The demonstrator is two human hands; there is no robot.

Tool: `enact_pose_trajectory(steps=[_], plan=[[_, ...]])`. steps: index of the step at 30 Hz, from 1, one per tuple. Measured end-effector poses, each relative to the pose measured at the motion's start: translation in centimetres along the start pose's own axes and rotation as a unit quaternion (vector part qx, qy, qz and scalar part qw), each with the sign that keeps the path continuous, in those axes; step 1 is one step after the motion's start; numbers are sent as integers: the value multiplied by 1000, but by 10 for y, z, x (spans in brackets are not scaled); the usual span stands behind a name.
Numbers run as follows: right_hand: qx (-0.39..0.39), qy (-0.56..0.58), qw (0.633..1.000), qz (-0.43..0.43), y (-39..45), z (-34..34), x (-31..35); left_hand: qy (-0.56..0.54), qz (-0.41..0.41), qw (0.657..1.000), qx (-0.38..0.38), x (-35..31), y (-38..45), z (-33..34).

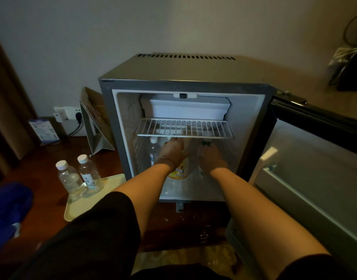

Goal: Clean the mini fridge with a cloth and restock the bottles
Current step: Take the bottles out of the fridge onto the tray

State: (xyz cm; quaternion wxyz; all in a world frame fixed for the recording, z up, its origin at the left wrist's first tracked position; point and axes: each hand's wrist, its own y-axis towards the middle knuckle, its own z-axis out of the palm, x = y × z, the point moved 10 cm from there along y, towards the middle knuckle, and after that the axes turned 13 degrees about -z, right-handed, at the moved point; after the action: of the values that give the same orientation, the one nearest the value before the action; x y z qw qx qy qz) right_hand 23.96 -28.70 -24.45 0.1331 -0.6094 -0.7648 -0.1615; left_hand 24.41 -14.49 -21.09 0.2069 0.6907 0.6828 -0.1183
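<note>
A dim room with a pale wall and a dark wooden floor holds a grey mini fridge [173,73], its door [315,158] swung open to the right. Inside, a white wire shelf [184,128] sits under the freezer box [185,108]. Both arms reach into the lower compartment. The left hand [172,150] curls over the top of a yellow-labelled drink bottle [180,170] standing on the fridge floor. The right hand [211,156] wraps round a clear bottle with a green cap [206,142] just to the right. A water bottle [153,149] stands further in on the left. Outside, to the near left, two clear water bottles [78,176] stand together on a cream tray [80,205]. A blue cloth [8,205] lies at the far left edge.
</note>
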Motion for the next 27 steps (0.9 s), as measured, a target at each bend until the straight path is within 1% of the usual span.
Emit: enact_pose_trajectory(steps=[2, 5, 7, 13, 15, 18, 21, 25, 27], plan=[[13, 6, 1000, 12, -1, -3, 1, 1, -5, 1000, 10, -2, -7, -2], [57, 9, 998, 34, -8, -8, 5, -16, -13, 999, 29, 3, -17, -8], [72, 13, 996, 42, -15, -13, 8, -5, -15, 999, 42, 7, -24, -11], [97, -5, 994, 48, -35, -26, 28, 38, -28, 995, 91, 17, -44, -22], [93, -9, 995, 45, -46, -28, 35, 58, -26, 993, 101, 22, -50, -26], [67, -1, 997, 42, -62, -31, 47, 58, -10, 994, 90, 31, -61, -38], [74, -12, 997, 37, -72, -32, 62, 52, -8, 995, 85, 37, -70, -51], [72, -32, 997, -8, -76, -35, 94, 63, -30, 996, 63, 42, -82, -74], [70, -46, 996, -36, -78, -35, 108, 48, -45, 996, 51, 47, -91, -86]])
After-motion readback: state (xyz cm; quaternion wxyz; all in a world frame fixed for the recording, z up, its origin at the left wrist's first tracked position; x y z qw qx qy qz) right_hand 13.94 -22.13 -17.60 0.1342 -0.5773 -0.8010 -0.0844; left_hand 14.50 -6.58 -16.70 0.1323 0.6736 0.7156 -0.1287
